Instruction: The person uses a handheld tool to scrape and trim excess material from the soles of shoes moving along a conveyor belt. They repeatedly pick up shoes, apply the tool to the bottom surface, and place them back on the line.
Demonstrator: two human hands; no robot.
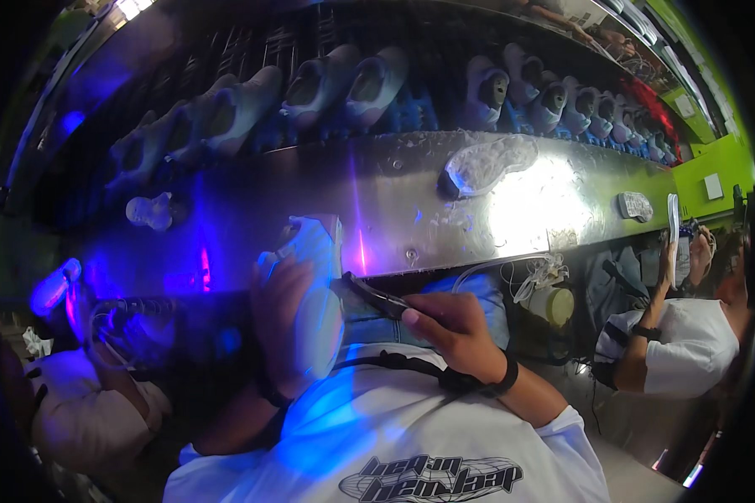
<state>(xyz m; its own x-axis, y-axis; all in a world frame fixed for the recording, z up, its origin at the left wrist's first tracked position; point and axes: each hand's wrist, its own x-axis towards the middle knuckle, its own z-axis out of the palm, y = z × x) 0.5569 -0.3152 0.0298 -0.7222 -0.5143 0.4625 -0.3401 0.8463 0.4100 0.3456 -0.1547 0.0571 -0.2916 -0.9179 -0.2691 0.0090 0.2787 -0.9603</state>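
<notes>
At the far left of the frame a co-worker's pale sleeve (75, 411) sits low, under a violet lamp glow (54, 285). Above it, in the upper left, a small clear sole piece (149, 210) lies on the steel surface (377, 201), which runs as a long band across the middle of the frame. Behind the surface, along the top, a row of light blue shoes (310, 84) stands on racks, stretching off to the upper right.

Just left of centre, the left hand (281, 323) wraps around a light blue shoe (315, 285); its grip is closed on the shoe's side, with the shoe held upright at the near edge of the surface. Right of it, at centre, the right hand (449, 331) has a narrow pinching grip on a dark brush-like tool (373, 295), whose tip touches or nearly touches the shoe's side; which one cannot be told. A black band circles that wrist.

Further right, a translucent outsole (488, 163) lies on the surface in bright glare, and a small grey piece (635, 205) rests near the surface's right end. A pale cup (552, 303) hangs below the edge. At the right edge, another person in a white shirt (688, 344) holds up a white sole (673, 226).
</notes>
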